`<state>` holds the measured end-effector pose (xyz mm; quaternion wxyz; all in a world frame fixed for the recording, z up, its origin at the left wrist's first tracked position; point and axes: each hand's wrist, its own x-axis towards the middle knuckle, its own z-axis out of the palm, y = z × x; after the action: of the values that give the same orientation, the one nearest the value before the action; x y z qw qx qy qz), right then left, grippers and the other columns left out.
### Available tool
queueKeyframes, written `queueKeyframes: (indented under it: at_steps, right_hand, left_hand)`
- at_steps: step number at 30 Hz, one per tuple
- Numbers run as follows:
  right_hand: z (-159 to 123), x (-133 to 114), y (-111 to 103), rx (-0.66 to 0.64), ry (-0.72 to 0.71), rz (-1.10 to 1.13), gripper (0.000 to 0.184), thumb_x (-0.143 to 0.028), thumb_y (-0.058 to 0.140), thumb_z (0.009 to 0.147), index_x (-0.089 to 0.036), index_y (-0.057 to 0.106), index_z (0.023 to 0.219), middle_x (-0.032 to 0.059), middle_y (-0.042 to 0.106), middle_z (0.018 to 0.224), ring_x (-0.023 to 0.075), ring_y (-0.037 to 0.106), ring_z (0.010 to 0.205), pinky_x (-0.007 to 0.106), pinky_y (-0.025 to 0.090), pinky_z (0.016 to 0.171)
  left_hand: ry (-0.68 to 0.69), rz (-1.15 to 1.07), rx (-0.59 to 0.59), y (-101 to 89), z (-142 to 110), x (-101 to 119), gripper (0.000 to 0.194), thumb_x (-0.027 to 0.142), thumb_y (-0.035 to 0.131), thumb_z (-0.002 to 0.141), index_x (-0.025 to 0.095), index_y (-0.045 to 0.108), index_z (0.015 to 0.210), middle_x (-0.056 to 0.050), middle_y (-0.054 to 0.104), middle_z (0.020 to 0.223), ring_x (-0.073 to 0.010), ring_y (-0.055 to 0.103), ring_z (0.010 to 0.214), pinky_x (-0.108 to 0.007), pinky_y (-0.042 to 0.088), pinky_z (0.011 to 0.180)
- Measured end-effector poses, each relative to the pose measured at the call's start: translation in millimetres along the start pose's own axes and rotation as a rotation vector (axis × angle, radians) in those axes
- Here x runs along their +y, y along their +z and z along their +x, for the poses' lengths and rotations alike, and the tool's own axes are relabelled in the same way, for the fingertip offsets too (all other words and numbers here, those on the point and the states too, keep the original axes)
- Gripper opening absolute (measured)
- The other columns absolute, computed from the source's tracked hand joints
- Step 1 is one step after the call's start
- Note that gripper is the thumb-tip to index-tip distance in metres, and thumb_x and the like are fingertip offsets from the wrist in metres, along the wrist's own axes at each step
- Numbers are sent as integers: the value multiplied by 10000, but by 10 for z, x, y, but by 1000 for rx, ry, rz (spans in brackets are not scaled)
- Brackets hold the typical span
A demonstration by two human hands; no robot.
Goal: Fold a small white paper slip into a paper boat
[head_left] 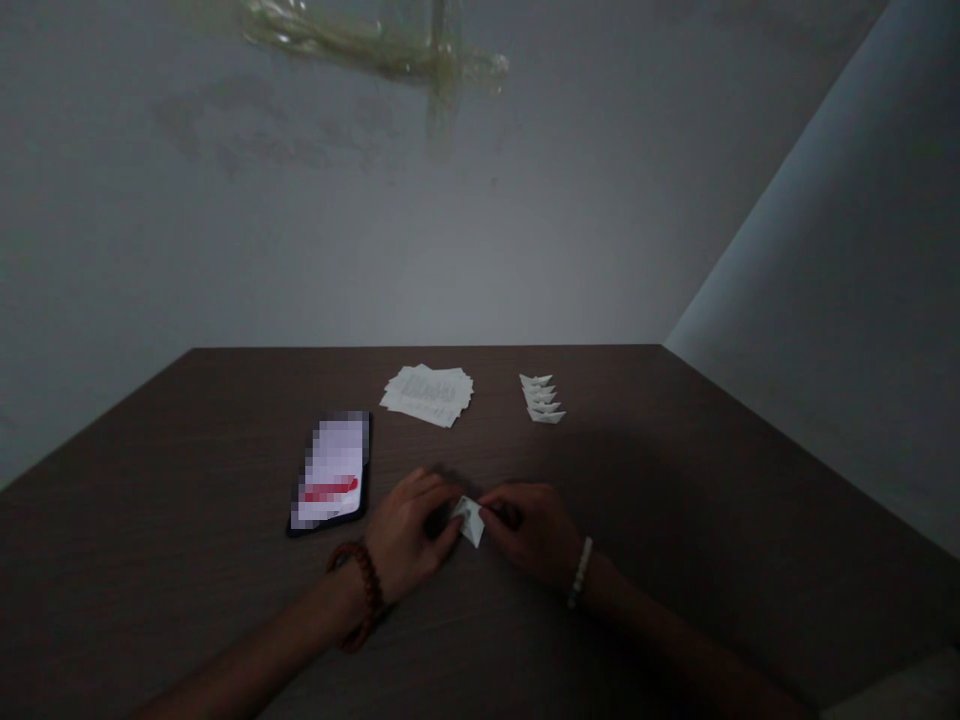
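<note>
A small folded piece of white paper [470, 521] is held between my two hands, just above or on the dark table. My left hand [415, 525] pinches its left side between thumb and fingers. On the other side, the thumb and forefinger of my right hand [534, 530] are closed on its right edge. The paper has a pointed lower end, and parts of its sides are hidden by my fingertips. Several small folded paper boats [541, 398] lie in an overlapping row beyond my right hand.
A loose stack of white paper sheets [429, 394] with faint print lies toward the back of the brown table [247, 390]. Left of my left hand lies a phone [330, 470] with its screen lit. A grey wall [570, 230] stands behind the table, another at the right.
</note>
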<state>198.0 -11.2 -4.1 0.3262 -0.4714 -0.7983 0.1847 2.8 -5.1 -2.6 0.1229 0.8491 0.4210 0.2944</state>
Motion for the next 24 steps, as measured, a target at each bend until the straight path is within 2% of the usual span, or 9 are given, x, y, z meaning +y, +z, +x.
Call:
queueKeyframes:
  at_steps: [7,14,17,24]
  right_hand:
    - [-10,14,-22,-12,-25,-24,101,-231,602,806,-206,694,838,-8,675,685,106,568,573,218,379,588]
    - [-16,55,-31,-38,-54,-43,103,-197,593,806,-203,678,865,-11,651,690,101,547,577,214,373,586]
    - [-23,74,-35,-53,-82,-56,138,-184,589,811,-208,671,920,-12,640,716,99,538,591,211,378,592]
    - [-26,145,-74,-130,-179,-75,153,-199,553,858,-221,676,948,18,643,860,119,582,740,213,413,666]
  left_hand:
    - [14,37,-73,3,-2,-11,182,213,581,789,199,624,965,-49,650,887,-237,541,852,-408,433,778]
    - [37,28,-56,17,-16,-36,198,207,580,803,198,630,994,-52,646,907,-237,537,865,-402,427,773]
    - [83,25,-49,18,-34,-69,187,219,561,834,206,634,1006,-51,651,926,-229,544,872,-395,425,783]
    - [219,87,-126,-75,-79,-109,271,203,488,885,227,612,1124,-77,618,995,-231,523,906,-382,419,772]
